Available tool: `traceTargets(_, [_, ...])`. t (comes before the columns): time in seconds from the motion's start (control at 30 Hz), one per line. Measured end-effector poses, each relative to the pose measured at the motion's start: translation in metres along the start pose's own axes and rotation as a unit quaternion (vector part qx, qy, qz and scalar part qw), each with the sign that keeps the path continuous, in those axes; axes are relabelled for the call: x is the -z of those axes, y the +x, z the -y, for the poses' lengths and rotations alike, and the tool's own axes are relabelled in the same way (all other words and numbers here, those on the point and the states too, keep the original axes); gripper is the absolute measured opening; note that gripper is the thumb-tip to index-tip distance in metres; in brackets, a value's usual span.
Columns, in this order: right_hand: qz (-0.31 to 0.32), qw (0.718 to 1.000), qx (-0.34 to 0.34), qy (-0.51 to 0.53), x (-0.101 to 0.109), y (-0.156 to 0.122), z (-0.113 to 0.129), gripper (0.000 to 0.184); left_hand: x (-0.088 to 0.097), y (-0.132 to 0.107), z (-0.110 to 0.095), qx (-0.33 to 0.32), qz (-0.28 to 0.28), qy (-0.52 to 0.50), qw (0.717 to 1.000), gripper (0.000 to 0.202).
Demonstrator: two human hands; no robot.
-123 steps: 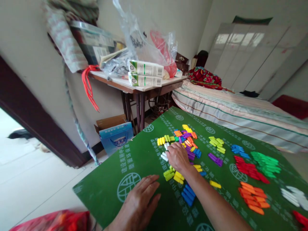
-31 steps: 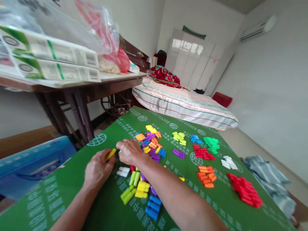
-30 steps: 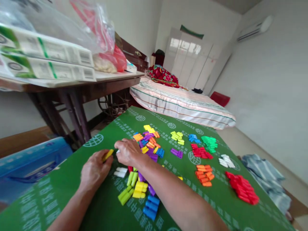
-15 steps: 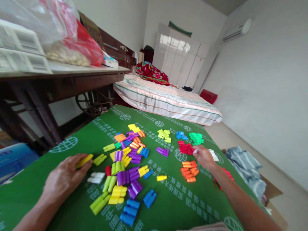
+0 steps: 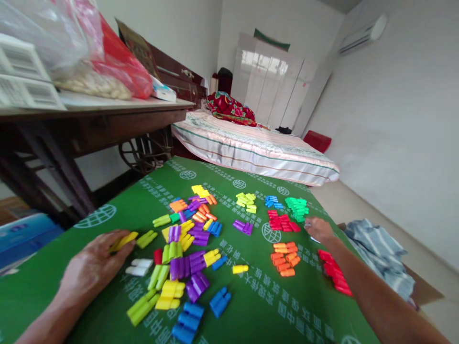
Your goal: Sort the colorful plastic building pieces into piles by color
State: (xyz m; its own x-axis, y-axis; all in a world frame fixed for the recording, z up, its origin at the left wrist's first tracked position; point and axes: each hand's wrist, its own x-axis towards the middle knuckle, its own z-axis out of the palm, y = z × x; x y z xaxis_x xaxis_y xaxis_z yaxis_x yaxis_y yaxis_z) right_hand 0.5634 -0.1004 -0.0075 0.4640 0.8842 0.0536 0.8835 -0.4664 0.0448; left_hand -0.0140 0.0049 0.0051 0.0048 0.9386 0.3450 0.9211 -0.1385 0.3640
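Observation:
My left hand [image 5: 95, 258] rests at the left of the green board [image 5: 251, 306], its thumb and fingers closed on a yellow bullet-shaped plastic piece [image 5: 126, 240]. A lime piece [image 5: 147, 239] lies just past those fingertips, with white pieces [image 5: 139, 267] nearer me. Over at the right, my right hand [image 5: 321, 230] pinches a small white piece [image 5: 307, 223], mostly covered by the fingers. Close beside it are red pieces [image 5: 283, 221] and green pieces [image 5: 297, 209]. Beneath this hand a bit of white shows; the rest there is hidden.
Mixed purple, yellow, lime and blue pieces [image 5: 188, 266] spread over the board's middle. Orange pieces [image 5: 286, 258] and a red row [image 5: 334, 272] lie at the right. A bed [image 5: 258, 148] stands beyond; a table [image 5: 96, 114] with bags is at left.
My right hand has moved right, from beside the red pieces to past the green ones, with the white piece in its fingers. My left hand still holds the yellow piece in about the same place.

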Motion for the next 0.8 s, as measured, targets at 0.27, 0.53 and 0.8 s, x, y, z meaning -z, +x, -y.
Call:
traceTargets(0.27, [-0.028,0.999,0.024,-0.037,-0.005,-0.016,-0.006,0.026,0.001,-0.010,-0.001,-0.017,0.027,-0.031,0.999,0.044])
traceTargets(0.53, [-0.108,0.978,0.175,0.027,0.022,-0.043,0.089,0.028,-0.006,-0.017,0.004,-0.029,-0.003,-0.062,0.998,0.037])
traceTargets(0.8, [-0.087,0.832,0.519,0.174,0.075,-0.154,0.317,0.019,-0.008,-0.018,0.009,-0.054,-0.019,-0.084,0.995,0.036])
